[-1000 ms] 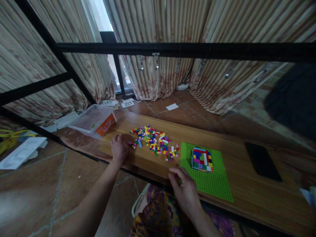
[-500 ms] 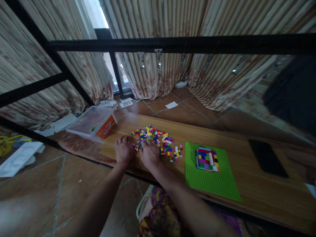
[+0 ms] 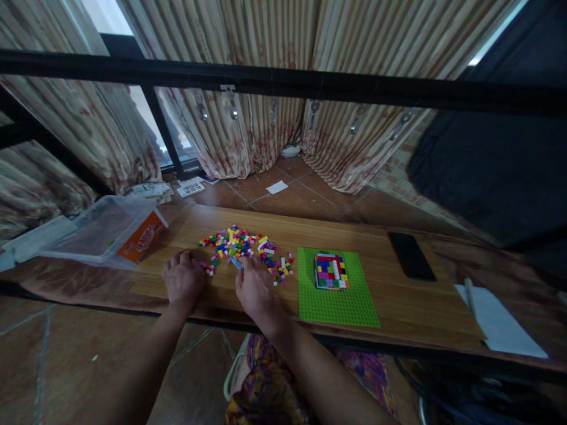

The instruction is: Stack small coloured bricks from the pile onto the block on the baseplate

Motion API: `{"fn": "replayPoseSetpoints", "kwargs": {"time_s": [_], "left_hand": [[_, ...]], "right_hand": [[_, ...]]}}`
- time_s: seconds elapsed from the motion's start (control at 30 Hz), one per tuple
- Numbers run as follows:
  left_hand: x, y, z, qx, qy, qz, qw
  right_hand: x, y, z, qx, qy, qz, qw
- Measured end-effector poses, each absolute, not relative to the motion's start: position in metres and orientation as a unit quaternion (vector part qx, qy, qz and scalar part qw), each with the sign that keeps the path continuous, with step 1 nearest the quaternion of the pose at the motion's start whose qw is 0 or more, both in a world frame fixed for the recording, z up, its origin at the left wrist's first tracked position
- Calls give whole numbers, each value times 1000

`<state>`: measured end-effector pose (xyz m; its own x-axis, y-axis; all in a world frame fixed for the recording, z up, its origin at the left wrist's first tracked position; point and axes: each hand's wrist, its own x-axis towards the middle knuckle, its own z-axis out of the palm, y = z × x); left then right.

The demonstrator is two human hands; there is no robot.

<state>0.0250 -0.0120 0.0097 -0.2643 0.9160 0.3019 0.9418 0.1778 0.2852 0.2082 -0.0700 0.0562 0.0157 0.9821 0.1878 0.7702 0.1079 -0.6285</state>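
Now pinching a blue brick (image 3: pixel 237 264) between the fingertips of the right hand (image 3: pixel 253 287), just at the near edge of the pile (image 3: pixel 237 237). A second ago, well over to the right beside the green plate (image 3: pixel 339 310); half a second ago, down at the pile with no brick showing in the fingers. Now showing one end of the brick past the fingertips, aimed away from the body and leftward. Cannot tell if lifted or touching the table (image 3: pixel 407 313).

Resting the left hand (image 3: pixel 183 277) palm down on the table, much as before, just beside some stray bricks (image 3: pixel 207 269). Bent at the knuckles, with fingertips hard to make out; cannot tell if curled around anything.

See no change in the build (image 3: pixel 328 274), sitting in the far half of the green plate, well apart from the blue brick. Seems to mark a pick-up rather than a placing: one piece singled out, none added to the build in this short span.

Looking farther right than a moment ago, taking in more of the paper (image 3: pixel 511 327) and the pen (image 3: pixel 470 298), beyond the phone (image 3: pixel 411 255). Catching also the box (image 3: pixel 142 236), beyond the left hand.
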Motion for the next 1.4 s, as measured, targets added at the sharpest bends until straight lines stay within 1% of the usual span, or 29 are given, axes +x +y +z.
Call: {"fn": "replayPoseSetpoints", "kwargs": {"time_s": [0.17,0.23,0.3,0.4,0.63,0.77,0.9,1.1,1.2,1.3,1.4], "left_hand": [[24,-11,8,-604,-766,-216,27],[23,-10,8,-605,-766,-215,23],[23,-10,9,-605,-767,-211,19],[23,-9,11,-607,-768,-202,16],[24,-9,12,-614,-766,-190,22],[23,-8,11,-607,-777,-163,27],[22,-7,8,-600,-786,-145,32],[22,-8,9,-613,-774,-154,36],[22,-8,10,-612,-775,-156,34],[22,-8,10,-611,-775,-157,31],[22,-8,9,-609,-776,-161,34]], "right_hand": [[274,-110,54,-621,-555,277,479],[307,-129,51,-635,-505,274,516],[338,-144,47,-672,-458,250,526],[370,-154,43,-723,-426,201,505],[378,-140,43,-794,-479,34,373],[374,-138,46,-820,-484,-2,306],[373,-137,50,-829,-488,-20,271],[371,-132,54,-843,-481,-19,239],[373,-131,53,-844,-481,-27,236],[376,-132,51,-833,-489,-31,256],[378,-134,49,-821,-489,-29,293]]}}
